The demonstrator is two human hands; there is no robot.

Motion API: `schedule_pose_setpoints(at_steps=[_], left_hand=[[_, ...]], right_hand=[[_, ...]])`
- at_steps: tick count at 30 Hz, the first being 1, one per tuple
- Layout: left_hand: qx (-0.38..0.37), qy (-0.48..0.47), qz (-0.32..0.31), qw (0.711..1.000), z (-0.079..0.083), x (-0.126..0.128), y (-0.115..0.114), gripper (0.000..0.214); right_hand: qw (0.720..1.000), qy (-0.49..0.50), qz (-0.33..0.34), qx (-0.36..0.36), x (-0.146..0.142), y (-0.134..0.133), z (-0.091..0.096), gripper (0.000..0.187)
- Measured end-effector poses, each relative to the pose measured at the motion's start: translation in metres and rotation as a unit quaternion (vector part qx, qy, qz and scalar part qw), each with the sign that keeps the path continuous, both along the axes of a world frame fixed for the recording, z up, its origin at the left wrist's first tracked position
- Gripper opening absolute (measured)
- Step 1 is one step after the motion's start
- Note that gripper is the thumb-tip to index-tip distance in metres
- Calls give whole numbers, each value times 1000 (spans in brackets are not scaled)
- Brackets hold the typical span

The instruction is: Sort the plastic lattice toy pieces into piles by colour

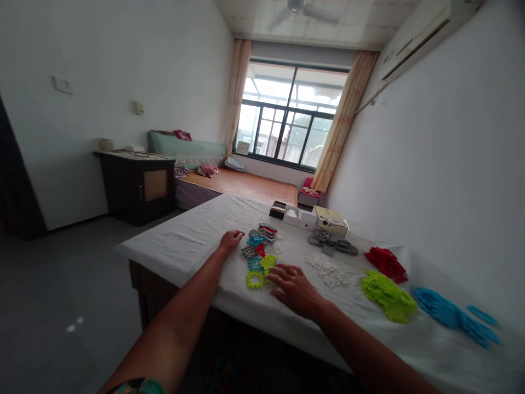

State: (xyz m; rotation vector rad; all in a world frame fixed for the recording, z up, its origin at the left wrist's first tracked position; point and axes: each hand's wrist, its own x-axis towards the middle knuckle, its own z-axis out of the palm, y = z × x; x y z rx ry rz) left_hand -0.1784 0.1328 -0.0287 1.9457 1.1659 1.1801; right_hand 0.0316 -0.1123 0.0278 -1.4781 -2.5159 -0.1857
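A cluster of joined plastic puzzle tiles (260, 251) in grey, blue, red and yellow-green lies on the white-covered table (184, 241). My left hand (231, 239) rests at the cluster's left edge, fingers curled in; what they hold, if anything, is hidden. My right hand (293, 287) lies flat on the cloth, fingers spread, its fingertips touching the yellow-green tiles (258, 276) at the cluster's near end.
Sorted tile piles lie to the right: white (328, 269), grey (334, 243), red (386, 262), yellow-green (388, 295), blue (451, 314). Small boxes (305, 218) stand at the table's far edge. A dark cabinet (137, 183) and a bed (241, 183) stand beyond.
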Motion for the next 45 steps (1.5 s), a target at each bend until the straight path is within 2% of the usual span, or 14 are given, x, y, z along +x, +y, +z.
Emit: schedule_pose_setpoints(at_steps=[2,4,8,11,14,17,21,24,28,32,36,38,41,45], left_hand=[[6,8,1,1000,0,-1,-2,33],[10,16,4,1000,1,-2,-2,32],[11,28,7,1000,2,-4,0,32],[8,31,5,999,1,-4,0,35],[5,33,2,999,0,-3,-2,38],[7,37,-4,999,-1,-2,-3,39],[9,54,-5,998,0,-1,-4,41],[10,82,2,997,0,1,-7,40],[11,136,-2,991,6,4,-8,30],[-22,181,-23,983,20,9,10,24],[-27,178,9,984,32,24,34,25],[-20,159,34,986,31,33,40,28],[-11,127,56,990,21,43,41,32],[1,95,51,994,7,44,39,32]], right_hand=[[999,-19,27,-39,-21,7,-7,46],[998,-22,24,-55,-27,22,-14,45],[1000,-7,-11,-9,-22,68,-23,36],[994,58,-76,56,-12,99,-23,33],[969,171,-158,79,9,116,-21,37],[957,225,-178,33,33,117,-25,42],[966,211,-145,-31,45,105,-41,48],[966,223,-126,-27,42,96,-52,54],[958,273,-90,-12,45,92,-55,46],[952,298,-69,-31,54,92,-52,43],[949,307,-66,-34,56,91,-50,43],[947,311,-74,-27,56,91,-50,43],[946,311,-89,-21,55,92,-51,44],[953,293,-75,-26,48,97,-52,47]])
